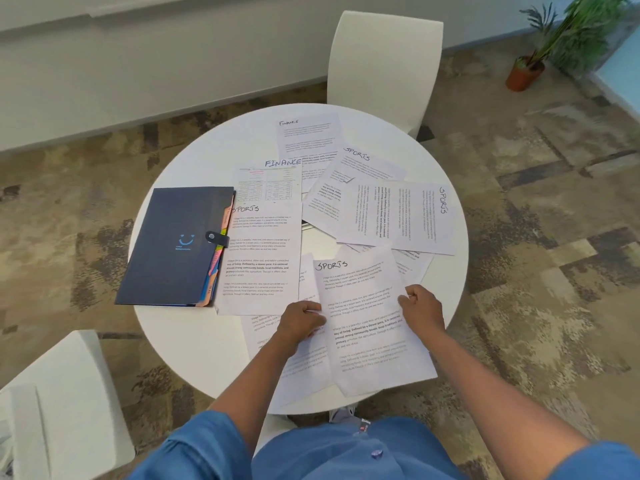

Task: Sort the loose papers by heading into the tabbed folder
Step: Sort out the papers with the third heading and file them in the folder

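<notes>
Both hands (pixel 360 311) grip Sports sheet (pixel 367 327) (heading pointing away).

Printed text (pixel 259 249) too small to read

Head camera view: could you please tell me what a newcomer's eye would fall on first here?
First, the round white table strewn with loose papers, hand-lettered SPORTS or FINANCE. At the near edge, the left hand and right hand each curl their fingers around a side of a SPORTS sheet. On the table's left lies the closed dark tabbed folder, snap strap fastened, coloured tabs along its right edge.
</notes>
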`<state>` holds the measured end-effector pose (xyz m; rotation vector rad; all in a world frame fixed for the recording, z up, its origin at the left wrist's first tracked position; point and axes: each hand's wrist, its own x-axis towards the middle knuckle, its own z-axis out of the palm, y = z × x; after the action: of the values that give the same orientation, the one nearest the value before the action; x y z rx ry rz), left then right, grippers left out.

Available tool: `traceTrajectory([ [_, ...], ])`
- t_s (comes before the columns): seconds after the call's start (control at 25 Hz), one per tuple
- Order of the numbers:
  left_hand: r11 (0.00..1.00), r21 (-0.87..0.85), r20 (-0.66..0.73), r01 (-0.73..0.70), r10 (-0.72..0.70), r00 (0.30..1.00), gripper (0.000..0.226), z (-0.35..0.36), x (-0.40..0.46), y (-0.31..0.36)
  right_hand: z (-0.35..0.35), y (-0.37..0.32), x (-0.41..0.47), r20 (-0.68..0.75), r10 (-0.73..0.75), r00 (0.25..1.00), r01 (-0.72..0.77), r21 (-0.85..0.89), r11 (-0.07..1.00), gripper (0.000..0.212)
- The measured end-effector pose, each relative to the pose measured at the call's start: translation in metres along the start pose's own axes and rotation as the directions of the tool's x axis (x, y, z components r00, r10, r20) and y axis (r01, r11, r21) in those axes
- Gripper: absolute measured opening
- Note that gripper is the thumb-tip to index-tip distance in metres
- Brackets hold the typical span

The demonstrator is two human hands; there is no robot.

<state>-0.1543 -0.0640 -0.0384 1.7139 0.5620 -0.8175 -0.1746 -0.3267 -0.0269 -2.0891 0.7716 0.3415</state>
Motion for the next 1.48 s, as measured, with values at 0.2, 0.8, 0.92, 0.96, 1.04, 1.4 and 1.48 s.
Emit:
traceTrajectory([
  [0.2,0.999,-0.009,0.044,-0.034,0.035,0.998,0.018,-0.006,-0.001,0.003,-0.006,-0.004,-0.001,0.03,-0.07,0.997,0.066,0.131,0.989,0.013],
  [0.8,0.907,-0.412,0.008,-0.087,0.099,0.995,0.04,-0.086,-0.011,-0.002,0.056,-0.081,-0.002,0.186,-0.148,0.971,0.09,0.288,0.953,0.008],
  [0.92,0.906,-0.412,-0.027,-0.094,0.091,0.996,0.038,-0.111,-0.01,-0.006,0.077,-0.1,-0.003,0.193,-0.124,0.973,0.057,0.322,0.945,0.011],
  [0.96,0.907,-0.41,-0.048,-0.094,0.082,0.995,0.036,-0.119,-0.007,-0.008,0.084,-0.106,-0.004,0.199,-0.099,0.975,0.026,0.338,0.941,0.012],
  [1.04,0.9,-0.423,-0.098,-0.104,0.069,0.993,0.031,-0.139,-0.005,-0.012,0.098,-0.116,-0.004,0.232,-0.043,0.972,-0.043,0.351,0.935,0.011],
  [1.4,0.881,-0.451,-0.244,-0.144,0.033,0.969,0.02,-0.238,0.004,-0.014,0.172,-0.158,-0.002,0.116,0.051,0.992,-0.049,-0.019,0.999,0.025],
  [1.48,0.884,-0.444,-0.246,-0.146,0.036,0.969,0.018,-0.253,0.008,-0.012,0.186,-0.166,-0.003,0.063,0.059,0.996,-0.051,-0.11,0.993,0.038],
])
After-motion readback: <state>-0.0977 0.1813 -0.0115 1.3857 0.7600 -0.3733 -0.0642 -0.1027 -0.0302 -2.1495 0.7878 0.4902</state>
